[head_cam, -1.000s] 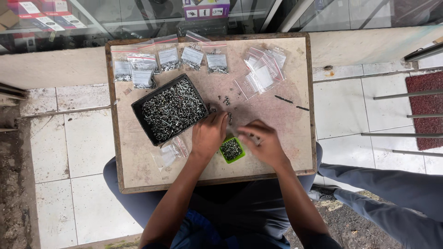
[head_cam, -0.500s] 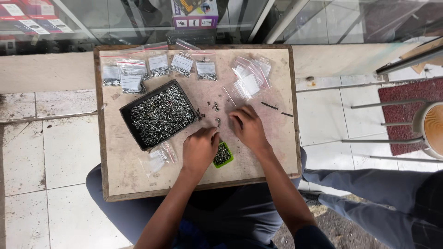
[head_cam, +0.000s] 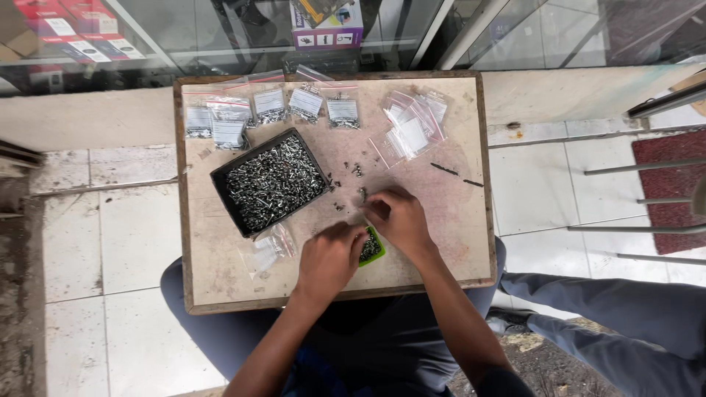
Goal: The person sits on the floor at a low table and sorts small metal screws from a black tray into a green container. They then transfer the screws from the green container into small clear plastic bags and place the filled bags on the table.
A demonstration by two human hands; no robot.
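Top-down view of a person seated at a square, worn wooden board surface [head_cam: 220, 279] resting across the lap.

Left hand [head_cam: 329, 259]: curled, knuckles up, fingers closed around the near edge of a small green plastic tray [head_cam: 371, 247] holding a little heap of dark metal screws. Half a second ago this hand lay flatter over the tray; it has now drawn slightly toward the body, so that more of the tray's green rim and contents show between the two hands.

Right hand [head_cam: 397, 217]: fingertips pinched together just above the tray's far end, apparently on one small screw; the screw itself is too small to make out. A second ago this hand was further toward the near right; it has moved up to the scattered loose screws [head_cam: 358, 170] on the surface. This suggests that single pieces are being gathered toward the green tray.

The green tray lies near the board's front centre, its long axis running diagonally, far end pointing away and to the right.

Also visible: a black rectangular tray of silvery screws [head_cam: 271, 181], set diagonally; a row of filled clear zip bags [head_cam: 268, 104] along the far edge; a pile of empty clear zip bags [head_cam: 412, 126].
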